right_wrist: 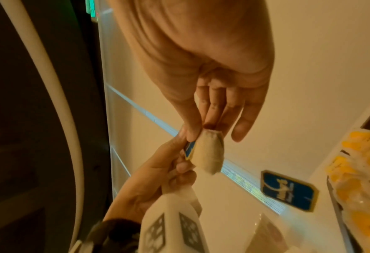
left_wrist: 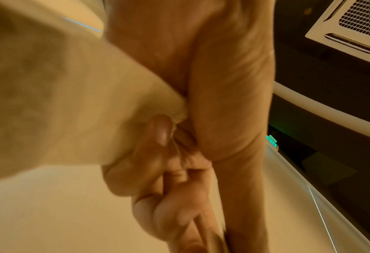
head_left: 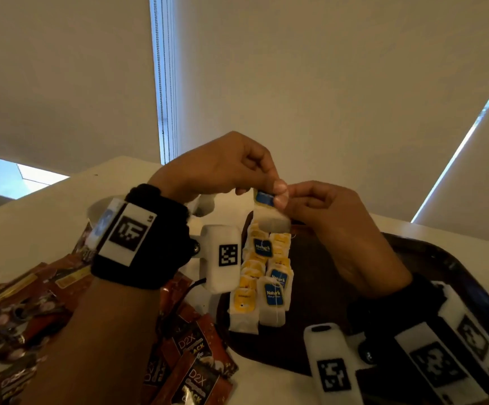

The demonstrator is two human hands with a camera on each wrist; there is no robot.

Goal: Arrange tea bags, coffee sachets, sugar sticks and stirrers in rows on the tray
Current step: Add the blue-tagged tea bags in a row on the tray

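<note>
Coffee sachets (head_left: 30,305) in red and brown wrappers are lying in a loose heap on the pale tabletop (head_left: 33,211), under and to the left of the left forearm. The left hand (head_left: 223,168) is reaching in from the left with its fingers curled, pinching the blue tag (head_left: 264,197) of a tea bag (head_left: 271,219) between thumb and forefinger. That tea bag is hanging in the air between the two hands, above the far end of the rows. The right hand (head_left: 328,211) is meeting it from the right, its thumb and fingertips gripping the same bag's upper edge. Below both hands, more tea bags (head_left: 262,276) with yellow and blue tags are lying in two overlapping rows at the left end of a dark brown tray (head_left: 430,258), which is stretching away under the right wrist.
</note>
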